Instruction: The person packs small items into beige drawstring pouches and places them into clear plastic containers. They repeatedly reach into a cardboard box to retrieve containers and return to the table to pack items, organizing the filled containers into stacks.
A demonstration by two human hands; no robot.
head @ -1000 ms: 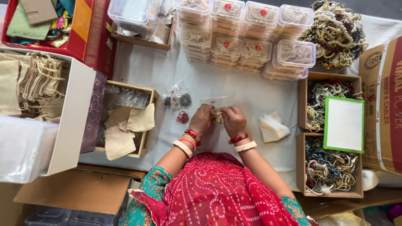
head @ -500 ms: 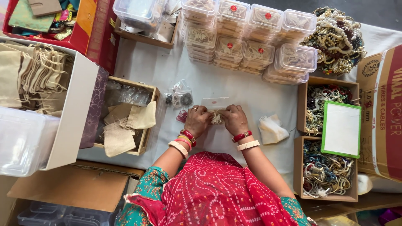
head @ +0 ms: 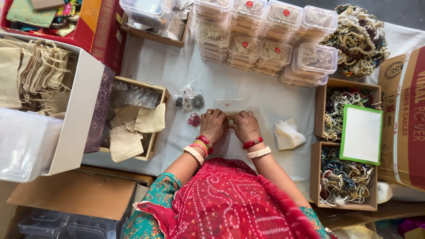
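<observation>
At picture centre, the left hand (head: 213, 125) and right hand (head: 246, 125) both pinch a small beige jewellery piece (head: 230, 118) (mostly hidden) over the white tabletop (head: 248, 95); a clear packet (head: 228, 104) lies at 12 o'clock.

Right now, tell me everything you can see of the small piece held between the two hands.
The small beige piece is mostly hidden; only a pale, tan sliver shows between the left hand and the right hand, whose fingertips pinch it from both sides. It looks like cord or beaded jewellery, though that is too small to tell. It sits just over the white cloth-covered table, right below a clear plastic pouch lying flat.
</observation>
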